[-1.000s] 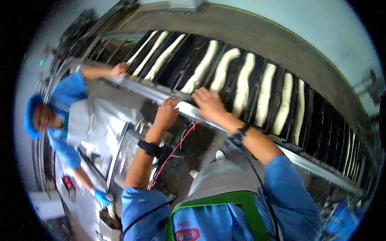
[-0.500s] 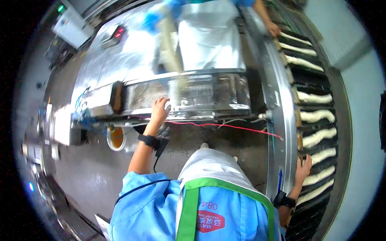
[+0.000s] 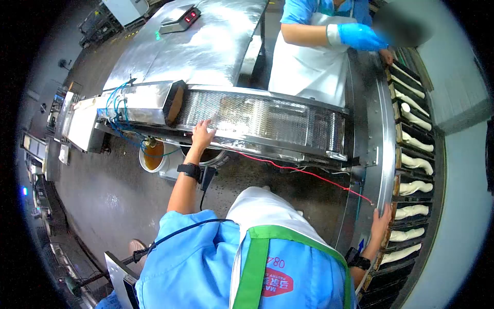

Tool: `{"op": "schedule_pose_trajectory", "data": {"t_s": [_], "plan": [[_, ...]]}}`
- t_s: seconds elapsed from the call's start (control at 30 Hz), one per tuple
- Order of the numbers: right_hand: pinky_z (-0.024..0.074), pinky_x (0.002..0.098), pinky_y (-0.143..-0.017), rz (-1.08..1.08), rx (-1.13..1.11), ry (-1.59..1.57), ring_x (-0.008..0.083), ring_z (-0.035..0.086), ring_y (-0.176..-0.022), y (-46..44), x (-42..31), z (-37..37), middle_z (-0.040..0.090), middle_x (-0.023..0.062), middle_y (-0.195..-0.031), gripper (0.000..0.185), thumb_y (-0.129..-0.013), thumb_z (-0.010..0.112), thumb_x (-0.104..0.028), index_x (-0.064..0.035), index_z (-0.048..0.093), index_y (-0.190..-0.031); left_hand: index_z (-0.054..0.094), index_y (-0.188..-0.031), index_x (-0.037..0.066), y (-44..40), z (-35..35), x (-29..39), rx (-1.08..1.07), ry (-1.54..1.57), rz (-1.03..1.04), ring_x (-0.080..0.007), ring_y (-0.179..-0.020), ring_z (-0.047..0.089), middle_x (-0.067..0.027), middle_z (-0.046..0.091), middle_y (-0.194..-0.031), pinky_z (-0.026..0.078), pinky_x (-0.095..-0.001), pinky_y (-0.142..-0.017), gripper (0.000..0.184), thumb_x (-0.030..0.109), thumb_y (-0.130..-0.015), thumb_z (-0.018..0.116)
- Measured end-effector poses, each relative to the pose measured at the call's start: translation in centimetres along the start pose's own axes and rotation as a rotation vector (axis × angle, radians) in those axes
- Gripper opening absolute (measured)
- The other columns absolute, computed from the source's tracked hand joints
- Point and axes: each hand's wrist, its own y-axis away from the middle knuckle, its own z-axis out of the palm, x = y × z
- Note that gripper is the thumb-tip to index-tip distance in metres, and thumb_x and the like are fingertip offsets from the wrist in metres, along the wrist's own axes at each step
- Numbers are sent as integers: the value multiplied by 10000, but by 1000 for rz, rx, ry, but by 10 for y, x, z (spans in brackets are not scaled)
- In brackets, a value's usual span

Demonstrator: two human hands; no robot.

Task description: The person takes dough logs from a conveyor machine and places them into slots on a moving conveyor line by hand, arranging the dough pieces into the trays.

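My left hand (image 3: 204,135) rests at the near edge of a mesh conveyor (image 3: 247,116), fingers spread and holding nothing. To the right, my right hand (image 3: 381,219) lies along the metal rail (image 3: 387,170) beside a row of black trays (image 3: 416,177). Its fingers are stretched out with nothing in them. Long pale dough strips (image 3: 416,187) lie in several of these trays, some of them twisted or wavy. At the far end of the trays, a co-worker's blue-gloved hand (image 3: 363,37) reaches across, and the co-worker's other hand (image 3: 386,56) is by the tray ends.
A shiny metal table (image 3: 190,56) with a digital scale (image 3: 180,19) stands beyond the conveyor. Below on the floor is a white bucket (image 3: 154,160) of amber liquid. A red cord (image 3: 288,166) runs toward the rail. The co-worker's apron (image 3: 311,67) is close behind the conveyor.
The co-worker has shifted from above the conveyor toward the trays; the blurred pale strip there is gone. My right hand has drawn back from the dough onto the rail. My view has turned.
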Motion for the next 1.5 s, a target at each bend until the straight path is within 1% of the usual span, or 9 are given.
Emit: {"op": "schedule_pose_trajectory", "data": {"t_s": [0.5,0.83,0.97,1.0,1.07,1.17,1.23,1.33,1.5], "plan": [[303,356,-895,-151,-167,-78,303,392,-1060,22,-72,2,424,159,-1136,412,-749,546,-172,-12,425,-1109,466,-1096,124,43,1,-30,216,167,-74,-332,-1095,326,-150,376,-1185,298,-438,-885,455,204,-659,570],[344,364,-858,-1019,-487,-161,291,435,-1021,-16,-312,66,484,142,-1072,386,-720,552,-225,-26,476,-1041,490,-1045,90,138,-10,-75,241,276,15,-318,-1083,339,-152,386,-1172,266,-396,-907,378,178,-684,561],[384,401,-778,-1392,-251,-283,305,488,-894,3,-440,152,543,158,-881,289,-622,584,-143,-15,554,-879,513,-1017,54,223,-20,-107,258,309,55,-306,-1050,406,-155,470,-1094,326,-384,-857,320,151,-715,554],[367,409,-773,-1277,-482,-50,294,464,-914,18,-481,152,524,142,-917,375,-630,595,-135,-27,521,-982,518,-1006,36,247,-17,-121,248,361,10,-312,-1027,432,-158,489,-1073,327,-383,-863,303,149,-727,551],[402,395,-708,-1390,-128,-370,281,495,-843,53,-538,201,528,155,-857,204,-576,575,-55,-2,568,-773,506,-1015,-1,303,-7,-157,210,583,-154,-279,-1009,451,-152,495,-1065,335,-357,-867,295,127,-751,531],[420,388,-677,-1302,-313,-338,266,522,-813,111,-592,216,540,117,-878,268,-622,556,-75,-13,547,-882,468,-1056,-29,396,6,-213,132,657,-400,-245,-1009,439,-150,453,-1106,326,-344,-875,314,139,-792,493],[402,348,-679,-1292,85,-258,240,512,-831,119,-595,237,540,98,-877,295,-670,537,-139,-17,529,-938,456,-1073,-29,424,-13,-201,79,763,-615,-220,-1007,439,-136,462,-1099,324,-323,-878,321,140,-801,481],[346,331,-732,-1174,-122,6,208,510,-785,114,-602,254,553,58,-760,292,-697,546,-165,-55,532,-968,453,-1111,-12,418,-61,-163,-117,627,-601,-256,-1011,437,-162,461,-1120,328,-331,-876,363,180,-804,487],[400,349,-457,-772,-1163,-722,229,527,-533,75,-564,182,554,125,-613,290,-569,608,-211,40,590,-714,457,-1092,-23,324,-112,-78,-342,597,-516,-245,-1010,438,-161,472,-1102,340,-325,-863,356,179,-801,487]]}}
